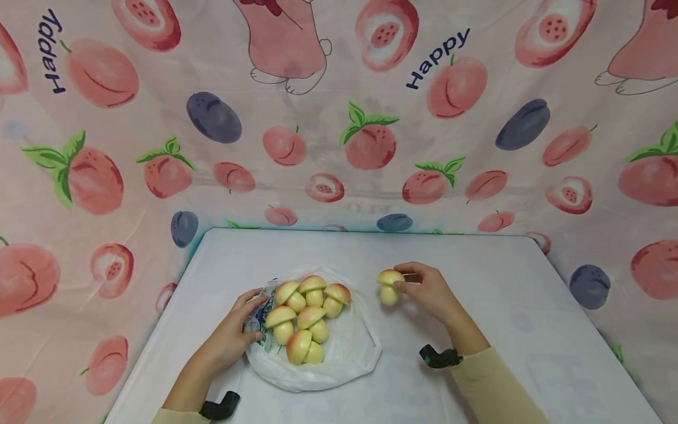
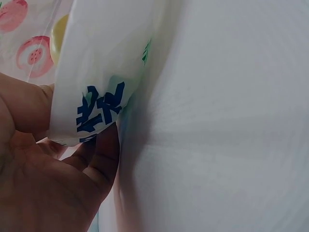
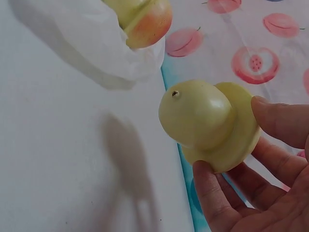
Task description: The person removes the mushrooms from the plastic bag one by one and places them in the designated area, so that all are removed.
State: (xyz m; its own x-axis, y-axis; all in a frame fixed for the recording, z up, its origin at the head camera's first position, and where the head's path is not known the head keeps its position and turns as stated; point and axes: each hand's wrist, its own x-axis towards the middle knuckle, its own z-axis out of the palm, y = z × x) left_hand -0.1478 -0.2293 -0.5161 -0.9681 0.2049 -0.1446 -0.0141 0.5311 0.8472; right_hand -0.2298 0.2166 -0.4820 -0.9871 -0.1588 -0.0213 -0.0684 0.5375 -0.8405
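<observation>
My right hand [image 1: 426, 290] holds a yellow-green toy mushroom [image 1: 389, 295] above the white table, to the right of the bag. In the right wrist view, the thumb and fingers [image 3: 277, 123] grip the cap's rim, and the glossy rounded stem of the toy mushroom [image 3: 195, 113] points away from the palm. Several like toy mushrooms [image 1: 312, 318], some with reddish caps, lie in a white plastic bag [image 1: 349, 353]. At the bag's left side, my left hand [image 1: 229, 333] holds its edge; the printed plastic [image 2: 104, 72] hides some fingertips in the left wrist view.
The white table [image 1: 477, 259] reaches back to a pink fruit-patterned cloth [image 1: 328, 118], which also hangs along both sides. Black wrist-worn pieces [image 1: 439, 356] stick out by both sleeves, low over the table.
</observation>
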